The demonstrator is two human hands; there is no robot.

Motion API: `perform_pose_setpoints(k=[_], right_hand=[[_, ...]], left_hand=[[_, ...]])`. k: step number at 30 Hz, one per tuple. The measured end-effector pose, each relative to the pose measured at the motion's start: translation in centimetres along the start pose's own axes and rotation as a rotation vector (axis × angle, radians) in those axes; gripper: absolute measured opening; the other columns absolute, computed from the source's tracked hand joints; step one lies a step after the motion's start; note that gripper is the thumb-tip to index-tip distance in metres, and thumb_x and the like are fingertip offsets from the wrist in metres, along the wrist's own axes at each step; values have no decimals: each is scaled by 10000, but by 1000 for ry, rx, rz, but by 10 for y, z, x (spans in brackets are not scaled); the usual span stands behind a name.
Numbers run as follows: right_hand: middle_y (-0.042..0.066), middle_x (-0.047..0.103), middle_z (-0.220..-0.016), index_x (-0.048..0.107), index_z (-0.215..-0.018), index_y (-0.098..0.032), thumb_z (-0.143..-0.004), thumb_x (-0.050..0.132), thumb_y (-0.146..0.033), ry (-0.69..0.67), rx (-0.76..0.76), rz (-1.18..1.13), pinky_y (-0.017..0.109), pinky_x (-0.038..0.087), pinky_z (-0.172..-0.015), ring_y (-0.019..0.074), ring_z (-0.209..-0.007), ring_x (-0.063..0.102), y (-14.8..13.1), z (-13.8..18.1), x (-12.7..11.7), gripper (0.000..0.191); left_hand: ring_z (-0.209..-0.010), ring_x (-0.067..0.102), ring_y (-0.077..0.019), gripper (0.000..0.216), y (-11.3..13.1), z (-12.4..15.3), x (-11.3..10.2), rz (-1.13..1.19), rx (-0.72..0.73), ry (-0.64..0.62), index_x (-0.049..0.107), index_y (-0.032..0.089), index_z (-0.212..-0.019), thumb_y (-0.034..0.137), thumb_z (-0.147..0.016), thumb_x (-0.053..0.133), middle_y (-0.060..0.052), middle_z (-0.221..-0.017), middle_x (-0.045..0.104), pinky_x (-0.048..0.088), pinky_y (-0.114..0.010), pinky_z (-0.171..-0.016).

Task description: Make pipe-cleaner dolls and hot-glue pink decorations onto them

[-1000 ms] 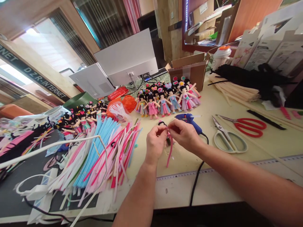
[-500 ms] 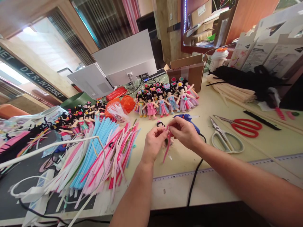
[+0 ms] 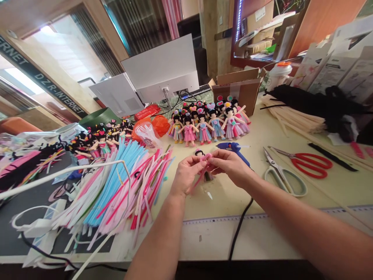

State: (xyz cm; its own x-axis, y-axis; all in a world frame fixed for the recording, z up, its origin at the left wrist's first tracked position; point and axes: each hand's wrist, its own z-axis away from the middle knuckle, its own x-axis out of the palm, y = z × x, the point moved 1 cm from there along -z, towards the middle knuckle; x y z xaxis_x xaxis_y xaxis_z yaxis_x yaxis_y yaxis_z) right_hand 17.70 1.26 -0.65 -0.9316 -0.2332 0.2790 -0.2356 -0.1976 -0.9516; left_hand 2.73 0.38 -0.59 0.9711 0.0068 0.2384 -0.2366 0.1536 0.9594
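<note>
Between my fingertips is a pink pipe cleaner (image 3: 205, 157), its upper part bent into small loops and its tail slanting down to the left. My left hand (image 3: 188, 175) pinches one side of it. My right hand (image 3: 230, 165) pinches the other side, fingers closed. Just behind my hands is a black-haired doll (image 3: 199, 153), mostly covered by them. A blue glue gun (image 3: 233, 147) lies beyond my right hand. Left of my hands are loose pink, white and red pipe cleaners (image 3: 151, 179).
Finished dolls (image 3: 204, 128) stand in rows before a cardboard box (image 3: 237, 87). White-handled scissors (image 3: 284, 177) and red-handled scissors (image 3: 310, 163) lie at right. A ruler strip (image 3: 262, 216) runs along the front. The glue gun's black cable (image 3: 240, 229) hangs over the table edge. Blue pipe cleaners (image 3: 116, 186) are heaped left.
The pink pipe cleaner has gone from hanging down nearly straight to being curled into loops at its top, tail now pointing left. My hands stay together; the view has shifted slightly.
</note>
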Motion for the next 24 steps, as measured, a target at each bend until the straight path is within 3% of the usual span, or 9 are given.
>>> perform_pose_setpoints(k=[11,15,20,24], right_hand=[[13,701,-689,617,-757,-183,-583,827,-461,-5,9,-9,256,497,-587,154,-649,682,3,-2,0,390],[20,701,-715,618,-773,-179,-564,836,-483,-22,-26,17,271,497,-595,162,-662,677,7,-4,-1,429],[0,663,-662,598,-741,-179,-553,828,-523,4,-50,67,289,501,-602,135,-600,624,9,-6,-1,455],[-15,636,-629,578,-723,-184,-561,826,-485,-2,-57,87,274,476,-574,121,-579,593,7,-4,2,423]], left_hand=[[-644,600,-124,371,-3,-2,0,-138,82,-18,686,131,-747,449,-612,821,-20,-706,681,500,-276,-662],[-643,599,-126,355,-2,-1,2,-151,82,-19,677,135,-741,446,-629,807,-8,-683,666,501,-273,-661],[-725,629,-141,346,-3,-2,0,-81,55,-82,699,129,-836,404,-649,794,-40,-795,703,511,-278,-714],[-667,624,-143,330,-5,-5,-4,-98,40,-93,706,124,-865,400,-692,758,-53,-751,697,497,-270,-643]])
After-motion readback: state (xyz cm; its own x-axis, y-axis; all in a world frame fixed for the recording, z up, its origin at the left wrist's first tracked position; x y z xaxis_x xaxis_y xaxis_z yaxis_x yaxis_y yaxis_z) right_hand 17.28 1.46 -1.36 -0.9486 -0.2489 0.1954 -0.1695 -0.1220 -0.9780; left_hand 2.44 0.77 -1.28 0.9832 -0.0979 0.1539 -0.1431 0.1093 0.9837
